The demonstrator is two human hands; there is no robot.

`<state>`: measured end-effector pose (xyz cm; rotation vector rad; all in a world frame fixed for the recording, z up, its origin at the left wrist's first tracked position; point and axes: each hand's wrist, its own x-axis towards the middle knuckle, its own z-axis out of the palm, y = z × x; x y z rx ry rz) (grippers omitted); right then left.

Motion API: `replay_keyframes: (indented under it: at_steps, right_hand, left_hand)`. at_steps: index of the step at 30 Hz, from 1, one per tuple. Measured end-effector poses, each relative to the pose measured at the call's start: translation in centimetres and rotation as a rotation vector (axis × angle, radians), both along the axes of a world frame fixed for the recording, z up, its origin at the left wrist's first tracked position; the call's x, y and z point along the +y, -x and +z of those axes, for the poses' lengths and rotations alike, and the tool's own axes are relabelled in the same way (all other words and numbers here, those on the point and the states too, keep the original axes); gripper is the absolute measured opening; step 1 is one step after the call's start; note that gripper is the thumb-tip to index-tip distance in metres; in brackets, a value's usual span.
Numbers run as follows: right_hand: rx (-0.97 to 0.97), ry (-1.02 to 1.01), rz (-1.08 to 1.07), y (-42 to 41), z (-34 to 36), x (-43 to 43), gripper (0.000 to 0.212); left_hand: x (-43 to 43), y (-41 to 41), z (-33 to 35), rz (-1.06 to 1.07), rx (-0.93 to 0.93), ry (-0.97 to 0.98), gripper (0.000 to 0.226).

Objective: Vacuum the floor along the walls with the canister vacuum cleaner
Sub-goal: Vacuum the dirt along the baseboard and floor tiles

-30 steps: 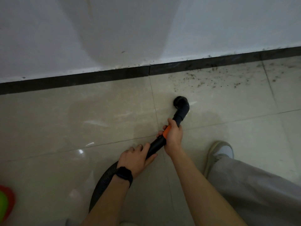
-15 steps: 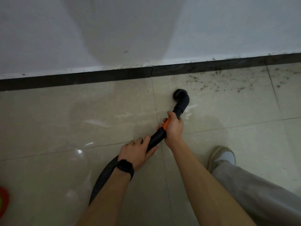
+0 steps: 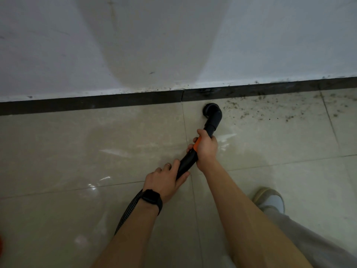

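– Two hands on the vacuum's tube, is that right? Start from the left.
– Yes. A black ribbed vacuum hose (image 3: 126, 215) runs up from the near left and passes under the left wrist, which wears a black wristwatch (image 3: 151, 199). The left hand (image 3: 166, 178) grips the black rigid tube (image 3: 186, 161) where the hose ends, its fingers (image 3: 170, 166) wrapped round it.
– And the right?
– Just beyond, the right hand (image 3: 205, 147) clamps the same tube at its orange band (image 3: 196, 145), fingers closed round it.
– Where is the head?
– The black round brush nozzle (image 3: 212, 115) sits on the glossy beige tiled floor (image 3: 77, 147), just beside the dark skirting strip (image 3: 96, 103) at the foot of the white wall (image 3: 58, 45). I cannot tell whether it touches the strip.
– Further right?
– Dark specks of dirt (image 3: 260, 111) lie scattered on the tiles along the skirting, right of the nozzle. At the near right are a pale shoe (image 3: 269, 200) and a grey trouser leg (image 3: 309, 238).
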<state>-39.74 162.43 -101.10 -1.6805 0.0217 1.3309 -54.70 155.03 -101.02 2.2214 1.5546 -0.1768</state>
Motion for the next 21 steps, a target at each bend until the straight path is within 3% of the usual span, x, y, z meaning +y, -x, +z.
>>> replay_keyframes:
  at_steps: [12, 21]
  right_hand:
    - [-0.008, 0.002, 0.002, -1.1, 0.2, 2.8, 0.013]
    - [0.030, 0.007, 0.099, 6.2, 0.2, 2.6, 0.009]
  left_hand:
    - [2.3, -1.2, 0.0, 0.035, -0.041, 0.000, 0.051]
    - [1.0, 5.3, 0.7, 0.150, 0.000, 0.052, 0.057]
